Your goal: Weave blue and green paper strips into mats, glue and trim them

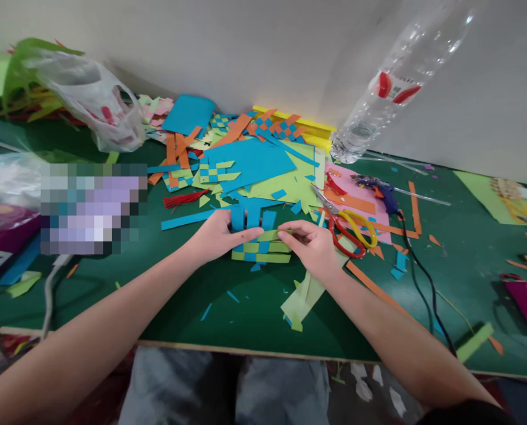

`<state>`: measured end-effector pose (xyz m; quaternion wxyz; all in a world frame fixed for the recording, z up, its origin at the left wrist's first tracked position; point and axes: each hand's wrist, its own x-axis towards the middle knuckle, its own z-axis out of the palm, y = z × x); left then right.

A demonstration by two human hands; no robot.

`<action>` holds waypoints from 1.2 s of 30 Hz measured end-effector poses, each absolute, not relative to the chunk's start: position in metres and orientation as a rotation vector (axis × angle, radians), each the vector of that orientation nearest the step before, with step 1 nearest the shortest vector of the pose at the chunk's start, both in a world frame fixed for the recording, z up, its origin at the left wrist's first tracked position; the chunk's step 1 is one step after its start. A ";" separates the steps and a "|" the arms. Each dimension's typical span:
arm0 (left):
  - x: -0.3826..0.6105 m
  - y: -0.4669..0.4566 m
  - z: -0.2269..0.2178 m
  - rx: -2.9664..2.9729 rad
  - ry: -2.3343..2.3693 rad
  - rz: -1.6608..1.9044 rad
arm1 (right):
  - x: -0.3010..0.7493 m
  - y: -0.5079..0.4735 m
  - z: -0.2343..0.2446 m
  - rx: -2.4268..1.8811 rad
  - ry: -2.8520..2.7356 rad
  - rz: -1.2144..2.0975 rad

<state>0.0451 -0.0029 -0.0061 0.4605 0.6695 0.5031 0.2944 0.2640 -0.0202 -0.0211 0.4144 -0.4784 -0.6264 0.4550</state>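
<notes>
A woven paper mat (260,247) of blue and light green strips lies on the green table (246,313) in front of me. My left hand (217,235) rests on its left side, thumb and fingers pressed on the blue strips. My right hand (313,246) pinches a light green strip (276,235) at the mat's right edge. Loose green strips (301,298) lie just below my right wrist.
Red and yellow scissors (350,227) lie right of my right hand, with a blue glue gun (381,192) and its black cord behind. A tilted plastic bottle (379,88) leans on the wall. Paper scraps and sheets (250,162) pile up behind. A plastic bag (90,100) sits far left.
</notes>
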 end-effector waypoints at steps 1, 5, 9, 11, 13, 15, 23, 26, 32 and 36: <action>0.045 -0.003 -0.005 1.679 1.244 0.699 | 0.264 -0.021 -0.021 -1.192 -1.590 1.141; 0.046 -0.004 -0.001 1.668 1.284 0.684 | 0.263 -0.024 -0.020 -1.147 -1.657 1.120; 0.046 -0.004 -0.001 1.624 1.312 0.699 | 0.263 -0.026 -0.020 -1.115 -1.715 1.091; 0.045 -0.004 -0.003 1.629 1.321 0.726 | 0.262 -0.027 -0.018 -1.130 -1.731 1.063; 0.044 -0.004 -0.005 1.628 1.330 0.770 | 0.262 -0.027 -0.018 -1.155 -1.731 1.052; 0.043 -0.004 -0.006 1.606 1.338 0.847 | 0.262 -0.027 -0.018 -1.170 -1.732 1.048; 0.040 -0.002 -0.013 1.495 1.341 1.087 | 0.264 -0.024 -0.021 -1.168 -1.685 0.966; 0.040 -0.002 -0.014 1.509 1.325 1.113 | 0.264 -0.023 -0.021 -1.164 -1.721 0.977; 0.042 -0.005 -0.008 1.558 1.379 1.148 | 0.265 -0.022 -0.026 -1.177 -1.928 0.788; 0.041 -0.006 -0.009 1.603 1.384 1.166 | 0.264 -0.023 -0.026 -1.142 -1.997 0.653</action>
